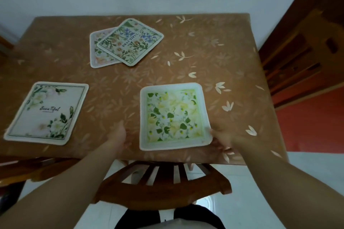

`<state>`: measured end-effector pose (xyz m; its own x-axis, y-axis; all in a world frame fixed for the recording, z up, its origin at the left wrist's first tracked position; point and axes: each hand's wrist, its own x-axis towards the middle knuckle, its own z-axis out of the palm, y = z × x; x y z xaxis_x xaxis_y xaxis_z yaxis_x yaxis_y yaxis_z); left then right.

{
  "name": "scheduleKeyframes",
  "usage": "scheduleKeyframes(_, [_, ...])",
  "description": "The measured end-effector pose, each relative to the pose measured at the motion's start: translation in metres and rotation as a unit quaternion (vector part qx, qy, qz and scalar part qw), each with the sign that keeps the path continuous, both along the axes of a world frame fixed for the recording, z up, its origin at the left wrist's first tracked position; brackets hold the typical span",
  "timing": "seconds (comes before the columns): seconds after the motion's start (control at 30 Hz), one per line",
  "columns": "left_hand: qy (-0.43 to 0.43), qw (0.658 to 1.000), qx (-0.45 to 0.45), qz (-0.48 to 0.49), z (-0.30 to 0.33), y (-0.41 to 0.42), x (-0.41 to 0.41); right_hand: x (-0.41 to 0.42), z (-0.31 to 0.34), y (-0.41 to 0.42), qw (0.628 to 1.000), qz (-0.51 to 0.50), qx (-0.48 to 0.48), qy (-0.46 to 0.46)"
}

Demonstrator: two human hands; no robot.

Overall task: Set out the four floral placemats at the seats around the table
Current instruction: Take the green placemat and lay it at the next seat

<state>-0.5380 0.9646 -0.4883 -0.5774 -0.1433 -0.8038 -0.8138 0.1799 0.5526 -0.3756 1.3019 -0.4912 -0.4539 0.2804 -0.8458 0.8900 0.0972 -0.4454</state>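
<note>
A yellow-green floral placemat [174, 116] lies flat near the front edge of the brown table [232, 72], above a chair. My right hand [222, 140] touches its near right corner; whether it grips the corner I cannot tell. My left hand [121, 135] rests open on the tablecloth just left of that mat, apart from it. A white placemat with pale flowers and script lettering [47, 112] lies at the front left. At the far middle, a blue-flowered placemat marked BEAUTIFUL [130, 42] lies askew on top of a pinkish placemat [98, 54].
A wooden chair [163, 182] is pushed in below the front edge, directly before me. Another wooden chair [28, 169] shows at the lower left. A wooden door [305, 42] stands to the right, with a white wall behind the table.
</note>
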Motion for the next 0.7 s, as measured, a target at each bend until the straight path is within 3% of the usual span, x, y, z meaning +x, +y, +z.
scheduleKeyframes(0.13, [-0.038,0.998,0.032,-0.044,-0.010,0.013,0.004,-0.015,-0.003,0.011,0.988,-0.044,0.107,0.101])
scheduleKeyframes(0.27, [-0.041,0.997,0.017,-0.067,-0.019,0.022,-0.005,-0.035,-0.004,0.005,0.981,-0.152,0.012,0.120])
scheduleKeyframes(0.37, [-0.027,0.996,0.009,-0.081,-0.023,0.028,-0.012,-0.045,-0.007,0.000,0.975,-0.181,-0.056,0.114])
scheduleKeyframes(0.57, [0.019,0.995,0.015,-0.097,-0.026,0.030,-0.032,-0.058,-0.019,-0.010,0.983,-0.156,0.008,0.093])
scheduleKeyframes(0.7, [0.042,0.992,-0.003,-0.121,-0.027,0.020,-0.047,-0.064,-0.021,-0.027,0.983,-0.164,-0.019,0.076])
